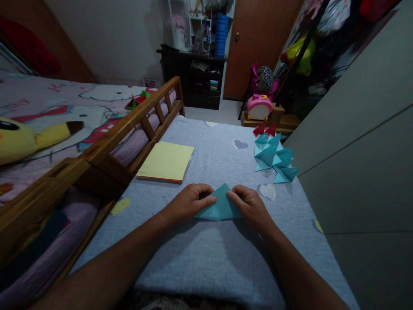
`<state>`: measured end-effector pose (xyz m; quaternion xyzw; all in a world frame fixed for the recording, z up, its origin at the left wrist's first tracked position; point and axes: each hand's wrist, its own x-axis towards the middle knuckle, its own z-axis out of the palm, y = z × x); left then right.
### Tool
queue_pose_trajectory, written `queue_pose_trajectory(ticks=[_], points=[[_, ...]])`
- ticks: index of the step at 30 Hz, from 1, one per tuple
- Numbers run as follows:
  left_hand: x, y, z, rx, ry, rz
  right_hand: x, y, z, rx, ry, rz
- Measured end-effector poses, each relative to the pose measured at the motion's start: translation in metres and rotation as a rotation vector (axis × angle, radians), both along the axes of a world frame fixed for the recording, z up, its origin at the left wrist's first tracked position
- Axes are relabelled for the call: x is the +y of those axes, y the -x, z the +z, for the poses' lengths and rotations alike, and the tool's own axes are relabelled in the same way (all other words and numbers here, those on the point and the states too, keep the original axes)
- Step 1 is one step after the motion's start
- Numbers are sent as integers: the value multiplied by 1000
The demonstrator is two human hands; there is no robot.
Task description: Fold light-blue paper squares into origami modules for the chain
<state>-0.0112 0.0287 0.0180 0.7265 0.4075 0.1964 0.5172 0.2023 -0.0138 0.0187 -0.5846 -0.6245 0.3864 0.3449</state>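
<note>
A teal paper (220, 203) folded into a triangle lies on the blue bedspread (206, 254) in front of me. My left hand (189, 201) presses its left slope, fingers curled with the fingertips on the paper. On the right slope rests my right hand (248, 203), fingers bent and pinching the edge. A stack of yellow square sheets (166, 161) lies to the far left of the hands. Several finished teal folded pieces (274, 158) sit in a cluster at the far right, with two red ones (265, 129) behind them.
A wooden bed rail (129, 125) runs along the left, with a cartoon-print bed and a yellow plush toy (22, 137) beyond. A grey wardrobe (361, 163) stands close on the right. A dark cabinet (193, 75), a door and toys fill the back.
</note>
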Motion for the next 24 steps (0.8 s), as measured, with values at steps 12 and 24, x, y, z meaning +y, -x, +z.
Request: queue_pose_trajectory(ticks=[12, 24], points=[[-1, -11, -7, -206, 115, 193, -4, 4, -5, -34, -11, 97], [0, -15, -3, -240, 177, 196, -5, 6, -1, -34, -8, 136]])
